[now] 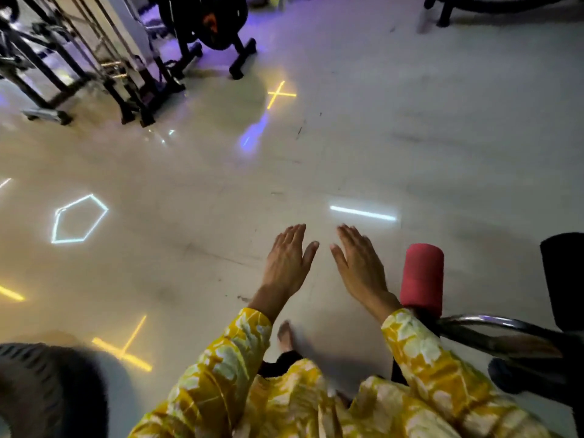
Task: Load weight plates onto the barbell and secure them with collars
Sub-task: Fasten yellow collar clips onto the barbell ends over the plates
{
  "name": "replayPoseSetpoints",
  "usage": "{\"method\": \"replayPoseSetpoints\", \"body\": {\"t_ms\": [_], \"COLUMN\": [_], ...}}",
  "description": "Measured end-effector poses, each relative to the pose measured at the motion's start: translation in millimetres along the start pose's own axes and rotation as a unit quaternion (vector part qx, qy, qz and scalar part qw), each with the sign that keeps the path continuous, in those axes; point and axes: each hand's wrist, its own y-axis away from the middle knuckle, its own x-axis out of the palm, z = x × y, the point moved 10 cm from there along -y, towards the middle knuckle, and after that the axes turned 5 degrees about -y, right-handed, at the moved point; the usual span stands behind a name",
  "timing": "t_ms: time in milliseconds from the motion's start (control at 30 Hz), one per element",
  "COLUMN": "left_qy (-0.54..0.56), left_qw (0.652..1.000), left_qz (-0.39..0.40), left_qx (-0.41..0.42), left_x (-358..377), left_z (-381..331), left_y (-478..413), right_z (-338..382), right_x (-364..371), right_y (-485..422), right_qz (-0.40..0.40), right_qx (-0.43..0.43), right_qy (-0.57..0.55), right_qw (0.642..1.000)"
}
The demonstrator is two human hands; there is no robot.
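My left hand (pixel 286 262) and my right hand (pixel 358 263) are stretched out side by side over the pale floor, palms down and fingers straight. Neither holds anything. No weight plate, barbell or collar shows in this view. Yellow patterned sleeves cover both forearms, and one bare foot (pixel 285 336) is on the floor below my hands.
A red foam roller pad (pixel 422 279) on a chrome tube (pixel 493 330) stands just right of my right hand. A large black tyre (pixel 47 390) fills the bottom left. Black gym machine frames (pixel 94 58) stand at the top left, another base at the top right.
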Motion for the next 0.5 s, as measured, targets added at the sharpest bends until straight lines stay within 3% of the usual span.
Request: {"method": "replayPoseSetpoints", "body": {"t_ms": [267, 500], "left_qy": [-0.002, 0.021], "left_qw": [0.993, 0.968], "left_qz": [0.056, 0.105], "left_qx": [0.106, 0.228], "left_x": [12.0, 35.9], "left_z": [19.3, -52.0], "left_y": [-240.4, -415.7], "right_z": [-27.4, -94.9], "right_x": [-23.4, -92.3], "right_y": [-203.7, -302.7], "right_qz": [-0.075, -0.158], "right_qx": [0.098, 0.210], "right_qy": [0.009, 0.029], "right_qw": [0.992, 0.964]}}
